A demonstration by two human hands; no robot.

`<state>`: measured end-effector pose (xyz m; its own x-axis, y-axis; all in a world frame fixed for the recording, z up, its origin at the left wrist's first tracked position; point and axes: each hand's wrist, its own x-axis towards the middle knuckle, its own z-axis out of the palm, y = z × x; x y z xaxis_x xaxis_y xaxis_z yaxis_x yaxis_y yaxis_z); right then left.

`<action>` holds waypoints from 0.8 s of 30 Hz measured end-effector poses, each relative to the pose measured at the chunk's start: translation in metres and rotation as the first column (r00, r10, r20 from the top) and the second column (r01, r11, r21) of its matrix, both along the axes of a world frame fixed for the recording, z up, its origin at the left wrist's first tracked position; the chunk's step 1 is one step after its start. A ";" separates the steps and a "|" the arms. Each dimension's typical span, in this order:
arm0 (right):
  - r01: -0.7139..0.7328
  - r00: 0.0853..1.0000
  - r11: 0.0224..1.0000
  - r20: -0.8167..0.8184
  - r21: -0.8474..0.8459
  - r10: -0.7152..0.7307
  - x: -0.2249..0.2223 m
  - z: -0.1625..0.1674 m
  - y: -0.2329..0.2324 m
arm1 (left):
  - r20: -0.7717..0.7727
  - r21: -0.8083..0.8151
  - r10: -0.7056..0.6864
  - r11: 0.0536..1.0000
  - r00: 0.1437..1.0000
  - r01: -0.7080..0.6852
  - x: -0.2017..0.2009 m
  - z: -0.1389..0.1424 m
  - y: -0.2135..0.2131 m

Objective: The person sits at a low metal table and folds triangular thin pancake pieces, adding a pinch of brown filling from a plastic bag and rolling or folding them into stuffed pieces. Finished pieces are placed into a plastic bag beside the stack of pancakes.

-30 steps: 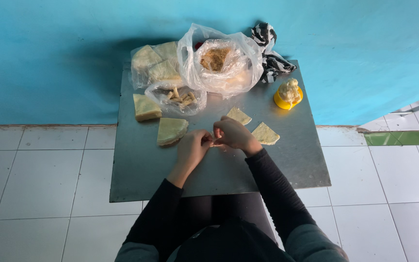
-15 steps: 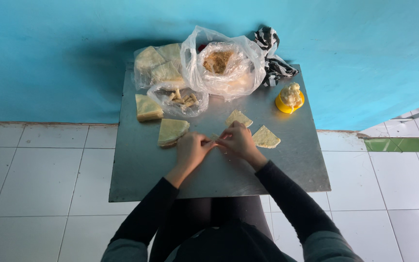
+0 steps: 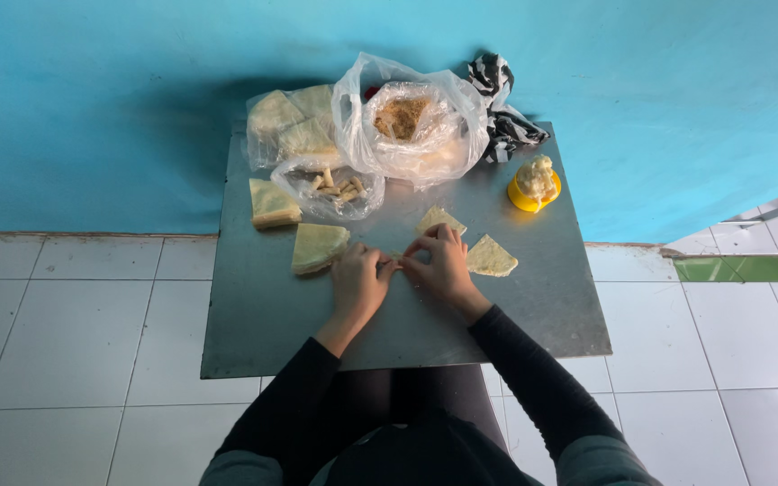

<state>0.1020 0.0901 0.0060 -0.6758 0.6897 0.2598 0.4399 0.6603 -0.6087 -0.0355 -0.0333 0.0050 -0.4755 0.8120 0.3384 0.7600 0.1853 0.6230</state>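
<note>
My hands have slid nearer; left hand (image 3: pixel 358 281) and right hand (image 3: pixel 441 266) together pinch a small wrapper (image 3: pixel 393 262) on the table (image 3: pixel 263 315).

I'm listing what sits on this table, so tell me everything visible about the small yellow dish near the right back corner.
The small yellow dish is round, shallow and bright yellow, seemingly plastic. It stands upright on the grey metal table near its right back corner and holds a pale, lumpy whitish heap rising above its rim. A black-and-white patterned bag lies just behind it; whether they touch is unclear. Neither hand touches it.
</note>
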 end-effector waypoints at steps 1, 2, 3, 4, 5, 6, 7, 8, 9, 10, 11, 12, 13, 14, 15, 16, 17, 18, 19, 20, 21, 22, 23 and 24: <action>0.013 1.000 1.000 -0.007 -0.024 -0.013 -0.001 0.000 0.000 | 0.009 0.015 0.022 1.000 1.000 -0.022 0.000 0.000 0.000; 0.029 0.999 0.998 -0.012 -0.050 -0.029 -0.001 0.000 0.000 | 0.019 0.028 0.042 0.999 0.999 -0.042 0.001 -0.001 0.000; -0.017 1.000 1.000 -0.013 -0.011 0.017 0.000 0.001 0.002 | 0.026 0.046 0.063 0.997 0.998 -0.064 0.000 0.000 0.001; -0.064 0.998 0.997 -0.011 0.030 0.065 0.002 0.002 0.004 | -0.041 0.072 0.020 0.997 0.999 -0.017 -0.001 0.000 0.000; -0.111 0.994 0.991 -0.005 0.070 0.111 0.004 0.003 0.005 | -0.107 0.092 -0.021 0.995 0.994 0.031 -0.001 0.000 -0.004; -0.127 0.992 0.990 -0.002 0.055 0.127 0.006 0.004 0.007 | -0.176 0.112 -0.059 0.991 0.983 0.080 -0.002 0.000 -0.004; -0.144 0.990 0.989 0.001 0.043 0.144 0.007 0.005 0.008 | -0.198 0.107 -0.038 0.992 0.980 0.061 -0.003 0.001 -0.003; -0.161 0.987 0.987 0.006 0.022 0.161 0.007 0.004 0.008 | -0.216 0.095 -0.019 0.995 0.976 0.040 -0.002 0.000 -0.004; -0.075 0.997 0.997 0.005 0.015 0.075 0.006 0.002 0.006 | -0.232 0.077 -0.004 0.997 0.973 0.023 0.000 -0.001 -0.006; 0.010 1.000 1.000 0.003 0.010 -0.010 0.000 -0.001 0.003 | -0.228 0.074 0.053 0.997 0.972 -0.037 0.003 -0.002 -0.002; 0.097 0.995 0.995 0.000 0.011 -0.097 -0.009 -0.004 0.001 | -0.225 0.076 0.111 0.992 0.968 -0.096 0.006 -0.004 0.004; 0.148 0.989 0.988 -0.008 0.051 -0.148 -0.017 -0.007 -0.001 | -0.223 0.077 0.166 0.985 0.961 -0.152 0.009 -0.006 0.010; 0.201 0.980 0.975 -0.017 0.090 -0.200 -0.026 -0.012 -0.004 | -0.251 0.079 0.208 0.978 0.945 -0.194 0.010 -0.008 0.017; 0.252 0.968 0.959 -0.029 0.128 -0.250 -0.034 -0.016 -0.005 | -0.280 0.084 0.252 0.968 0.927 -0.238 0.010 -0.010 0.026; 0.254 0.967 0.957 -0.032 0.137 -0.252 -0.042 -0.018 -0.003 | -0.307 0.091 0.295 0.955 0.905 -0.281 0.007 -0.011 0.034; 0.257 0.966 0.956 -0.033 0.144 -0.255 -0.050 -0.019 0.000 | -0.337 0.082 0.302 0.953 0.892 -0.291 0.004 -0.012 0.043; 0.260 0.966 0.954 -0.030 0.148 -0.258 -0.053 -0.020 0.003 | -0.365 0.070 0.307 0.951 0.879 -0.302 -0.001 -0.012 0.050; 0.277 0.961 0.949 -0.057 0.148 -0.272 -0.052 -0.018 0.008 | -0.393 0.063 0.313 0.947 0.865 -0.314 -0.003 -0.012 0.054; 0.295 0.955 0.944 -0.088 0.149 -0.284 -0.051 -0.015 0.012 | -0.365 0.072 0.246 0.969 0.898 -0.236 -0.007 -0.011 0.053; 0.313 0.947 0.938 -0.122 0.150 -0.296 -0.048 -0.011 0.016 | -0.340 0.085 0.176 0.984 0.924 -0.156 -0.012 -0.009 0.052; 0.291 0.952 0.950 -0.134 0.111 -0.276 -0.036 -0.006 0.020 | -0.316 0.104 0.105 0.992 0.943 -0.076 -0.016 -0.007 0.052; 0.269 0.955 0.960 -0.146 0.076 -0.257 -0.014 -0.001 0.021 | -0.289 0.100 0.039 0.995 0.957 -0.011 -0.020 -0.004 0.049; 0.249 0.958 0.968 -0.156 0.037 -0.241 0.010 0.003 0.020 | -0.260 0.093 -0.032 0.994 0.965 0.058 -0.023 -0.002 0.043; 0.188 0.972 0.979 -0.158 0.077 -0.175 0.036 0.007 0.016 | -0.229 0.084 -0.105 0.988 0.968 0.128 -0.024 0.000 0.038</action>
<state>0.1378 0.1056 0.0127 -0.4901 0.7662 0.4156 0.4660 0.6333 -0.6179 -0.0593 0.0046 0.0055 -0.2829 0.8150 0.5057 0.8945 0.0339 0.4459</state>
